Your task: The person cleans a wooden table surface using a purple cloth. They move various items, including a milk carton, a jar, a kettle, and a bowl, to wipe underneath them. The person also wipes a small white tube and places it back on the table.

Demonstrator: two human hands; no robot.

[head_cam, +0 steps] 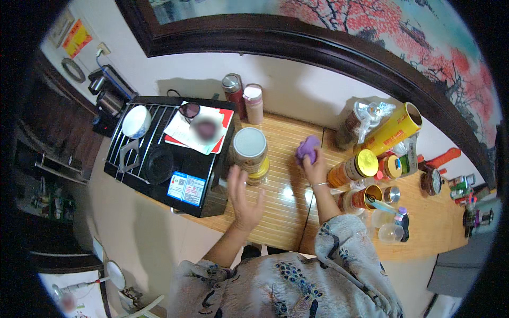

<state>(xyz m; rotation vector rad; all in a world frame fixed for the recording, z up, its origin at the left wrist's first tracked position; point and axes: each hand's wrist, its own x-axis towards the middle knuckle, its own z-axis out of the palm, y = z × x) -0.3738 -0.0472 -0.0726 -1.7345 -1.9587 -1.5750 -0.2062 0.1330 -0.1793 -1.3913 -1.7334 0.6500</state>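
Note:
My right hand (316, 169) grips a bunched purple cloth (308, 149) just above the slatted wooden tabletop (278, 214). My left hand (245, 204) is open, fingers spread, close to the near side of a jar with a pale round lid (250, 142). Beside that jar, partly covered by it, stands a second jar with a yellow band or lid (260, 171). Whether my left fingertips touch either jar I cannot tell. Right of the purple cloth is an orange container with a yellow lid (366, 163).
A black cabinet-like appliance (214, 187) at left carries a wire rack, a white bowl (137, 122) and papers (179, 131). Behind the jars stand a red flask (234, 93) and a pink bottle (253, 105). A tall yellow tube (391, 129) and several jars and cups crowd the right.

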